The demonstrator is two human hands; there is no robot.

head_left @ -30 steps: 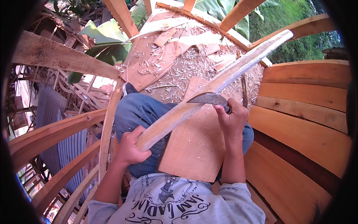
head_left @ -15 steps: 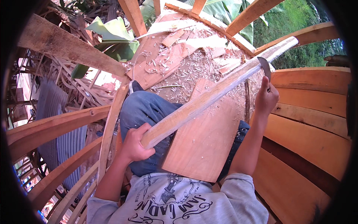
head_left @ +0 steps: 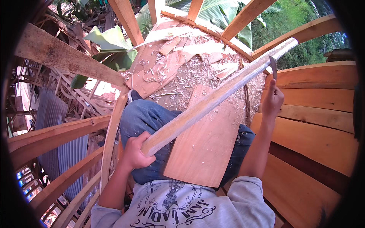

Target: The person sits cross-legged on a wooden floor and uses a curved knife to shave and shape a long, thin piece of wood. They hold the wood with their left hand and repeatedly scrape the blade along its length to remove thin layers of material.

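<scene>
A long pale wooden pole [head_left: 213, 99] slants from my lower left up to the far right. My left hand [head_left: 137, 152] is wrapped round its near end, above my left knee. In my right hand [head_left: 273, 98] is a knife [head_left: 273, 68] with a dark, slightly curved blade, its handle hidden in the closed fingers. The blade stands at the right side of the pole, close to the far end; whether it touches the wood I cannot tell. Beneath the pole, a flat wooden board [head_left: 201, 148] rests across my lap.
Curled wood shavings [head_left: 182, 78] and offcuts [head_left: 170, 45] cover the surface ahead. Curved wooden ribs [head_left: 72, 131] rise at the left, and stacked planks [head_left: 315, 140] form a wall at the right. Corrugated sheets [head_left: 70, 155] and large leaves [head_left: 110, 43] are beyond the ribs.
The knife has shifted slightly along the pole toward its far end, and its blade has turned to look narrower. My left hand keeps its grip, and the whole view has shifted a little.
</scene>
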